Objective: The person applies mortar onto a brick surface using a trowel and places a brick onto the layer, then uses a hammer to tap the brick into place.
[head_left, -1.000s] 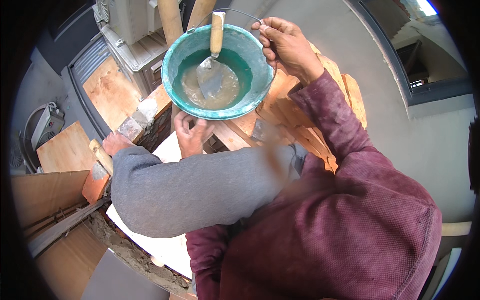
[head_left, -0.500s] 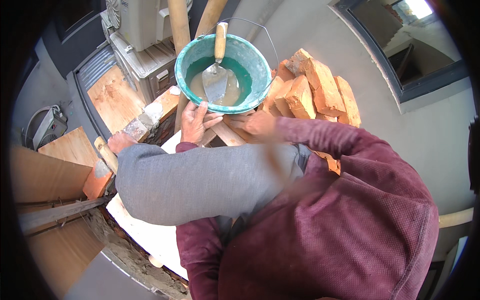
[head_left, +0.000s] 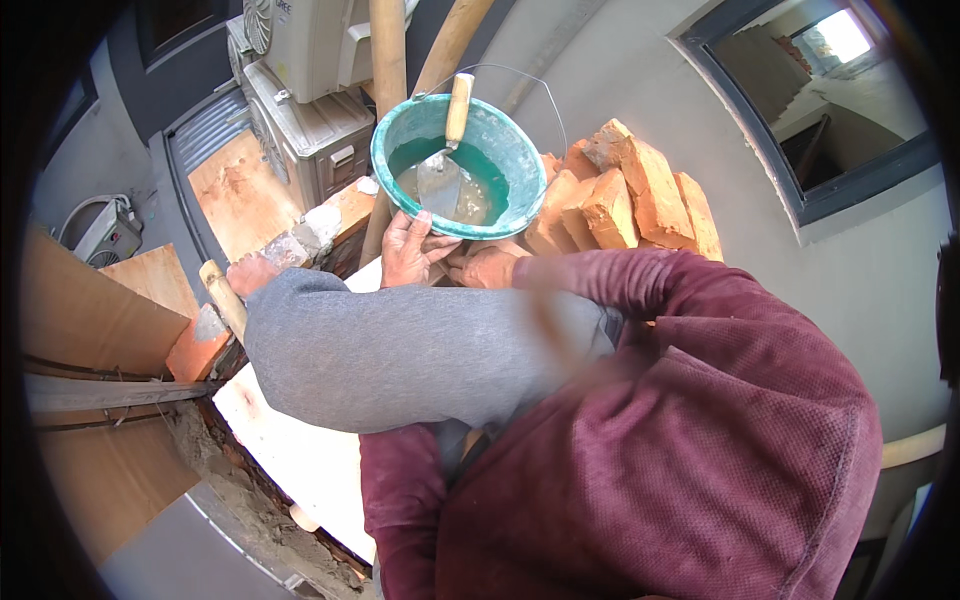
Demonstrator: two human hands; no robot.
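Observation:
A green bucket [head_left: 530, 205] stands in front of me, tilted slightly my way, with cloudy greyish water in it. A trowel [head_left: 440, 187] leans inside, blade in the water and wooden handle resting at the far rim. My left hand [head_left: 405, 252] is closed on the near side of the bucket, thumb up against its outer wall. Just beneath the bucket, my right hand [head_left: 487, 268] has its fingers bent toward the left hand; their tips are partly hidden, and what they grip cannot be made out. My bent grey-trousered leg [head_left: 400, 350] crosses below both hands.
Orange bricks [head_left: 635, 195] are piled right of the bucket, against a grey wall. Bamboo poles [head_left: 388, 60] rise behind it. Air-conditioner units [head_left: 310, 110] stand at the back left. A wooden handle [head_left: 222, 298] and a brick [head_left: 197, 345] lie left of my knee, near wooden boards [head_left: 100, 300].
The whole view has shifted slightly. My right hand's fingers, stretched out under the bucket before, are now bent. My left hand stays on the bucket.

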